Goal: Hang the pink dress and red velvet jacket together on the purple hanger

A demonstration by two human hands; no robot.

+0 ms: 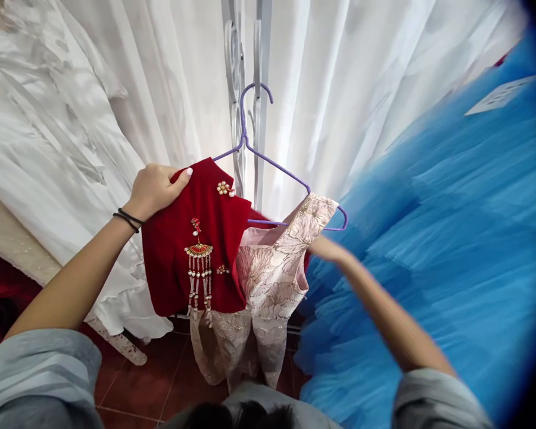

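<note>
A purple wire hanger (277, 164) hangs by its hook in front of me. Over its left part sits a red velvet vest (170, 262) with pearl flower clasps and a fan-shaped beaded tassel (199, 253). A sleeveless pink and cream floral dress (272, 286) hangs from the right end by its shoulder strap. My left hand (156, 187) is closed on the vest's shoulder, thumb in front. My right hand (326, 249) is behind the dress strap, near the red cloth at the back; its fingers are hidden.
White gowns (67, 149) hang on the left, and a full blue tulle dress (429, 250) fills the right, with a white paper tag (502, 95). A pale metal scrollwork stand (258, 59) rises behind the hanger, before white curtains (312, 77). Dark red tiles (147, 381) cover the floor.
</note>
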